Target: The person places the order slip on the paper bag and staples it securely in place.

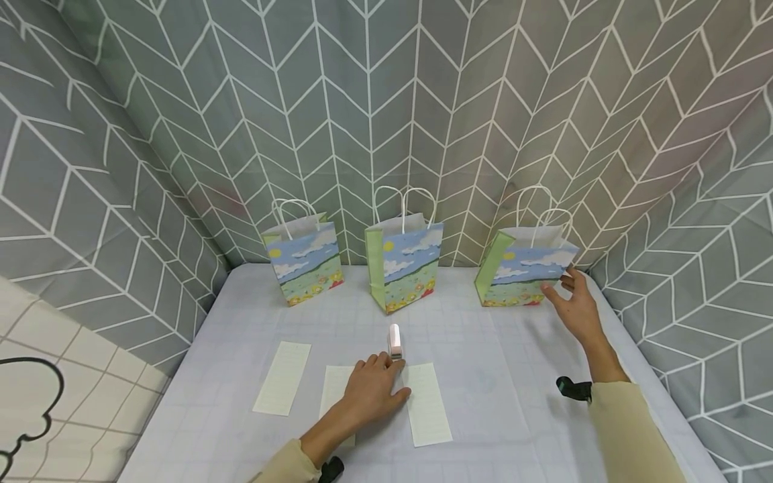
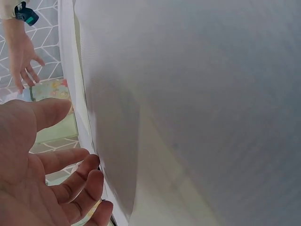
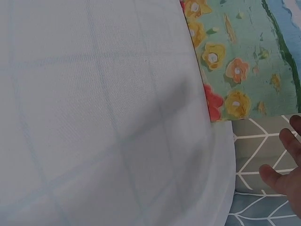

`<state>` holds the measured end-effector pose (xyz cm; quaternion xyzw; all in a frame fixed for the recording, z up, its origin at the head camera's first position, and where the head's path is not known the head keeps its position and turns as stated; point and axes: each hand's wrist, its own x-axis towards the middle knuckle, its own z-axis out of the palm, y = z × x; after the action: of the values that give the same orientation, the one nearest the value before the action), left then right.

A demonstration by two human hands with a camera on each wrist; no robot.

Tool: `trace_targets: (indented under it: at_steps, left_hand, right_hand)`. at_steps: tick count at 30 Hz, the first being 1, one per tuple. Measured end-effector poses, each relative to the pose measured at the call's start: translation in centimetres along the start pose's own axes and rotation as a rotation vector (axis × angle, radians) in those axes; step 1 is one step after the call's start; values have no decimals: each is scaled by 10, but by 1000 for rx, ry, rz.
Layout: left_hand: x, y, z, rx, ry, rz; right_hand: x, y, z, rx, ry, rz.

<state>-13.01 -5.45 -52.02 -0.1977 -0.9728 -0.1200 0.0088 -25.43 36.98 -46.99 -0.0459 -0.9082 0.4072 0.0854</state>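
My left hand (image 1: 376,389) is low over the table between two lined paper slips, a middle slip (image 1: 334,389) partly under it and a right slip (image 1: 429,406) beside the thumb. Its fingertips are at the near end of a small pink-and-white object (image 1: 395,339), perhaps a stapler. In the left wrist view the fingers (image 2: 70,188) curve loosely around nothing. At the right, my right hand (image 1: 576,308) reaches the right edge of a paper gift bag (image 1: 525,272) with a meadow print. The right wrist view shows spread fingers (image 3: 289,146) beside the bag's flowered corner (image 3: 235,70), apparently not gripping it.
Two matching gift bags, a left one (image 1: 308,258) and a middle one (image 1: 410,265), stand upright along the back with white handles up. Another lined slip (image 1: 282,379) lies left on the white-covered table (image 1: 483,402). Grey patterned curtains (image 1: 392,100) enclose the back and sides.
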Motion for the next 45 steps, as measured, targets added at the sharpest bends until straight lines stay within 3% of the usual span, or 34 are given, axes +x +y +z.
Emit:
trace_targets:
  at_steps: [25, 30, 38, 45]
  left_hand:
    - [-1, 2, 3, 83, 67, 45]
    - [0, 2, 4, 94, 75, 50]
    - [1, 3, 4, 72, 16, 11]
    - [1, 5, 3, 59, 2, 8]
  right_hand:
    - [-8, -4, 0, 15, 14, -20]
    - [-7, -9, 0, 15, -21, -37]
    - [-5, -15, 0, 27, -82, -45]
    - [-2, -18, -2, 50, -149, -39]
